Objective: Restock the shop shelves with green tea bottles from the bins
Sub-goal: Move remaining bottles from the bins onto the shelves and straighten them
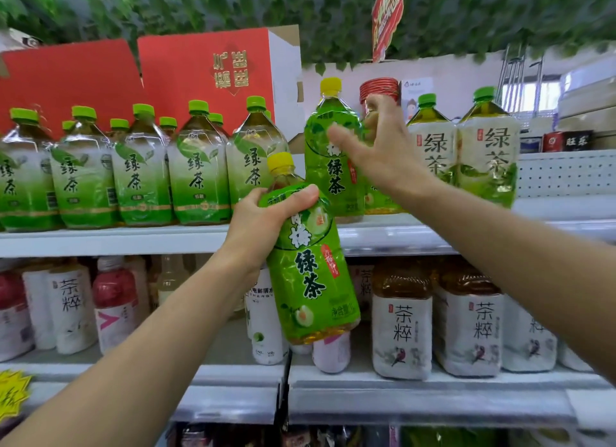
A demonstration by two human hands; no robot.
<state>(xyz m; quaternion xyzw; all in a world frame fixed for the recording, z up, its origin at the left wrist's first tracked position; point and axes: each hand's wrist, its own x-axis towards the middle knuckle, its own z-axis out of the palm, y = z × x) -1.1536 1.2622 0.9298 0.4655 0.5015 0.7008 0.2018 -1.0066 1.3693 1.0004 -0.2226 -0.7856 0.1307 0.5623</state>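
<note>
Top shelf [133, 240]: gap mid-row is likely the target; I'd set the bottle in upright, base flat, label out.
Green-capped green tea bottles [200, 166] fill the left side.
One yellow-capped bottle [330, 153] stands in the gap.
Held bottle [310, 273], full of amber tea, is tilted below the shelf edge.
Left hand [263, 226] wraps its shoulder.
Right hand [383, 156] is spread and blurred, gripping nothing.

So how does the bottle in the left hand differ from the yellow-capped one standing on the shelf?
The held bottle is tilted, in the air before the shelf; the shelf bottle stands upright on it. The left hand grips the held bottle's shoulder; the right hand, fingers spread, only overlaps the shelf bottle. Both have yellow caps and the same green label.
</note>
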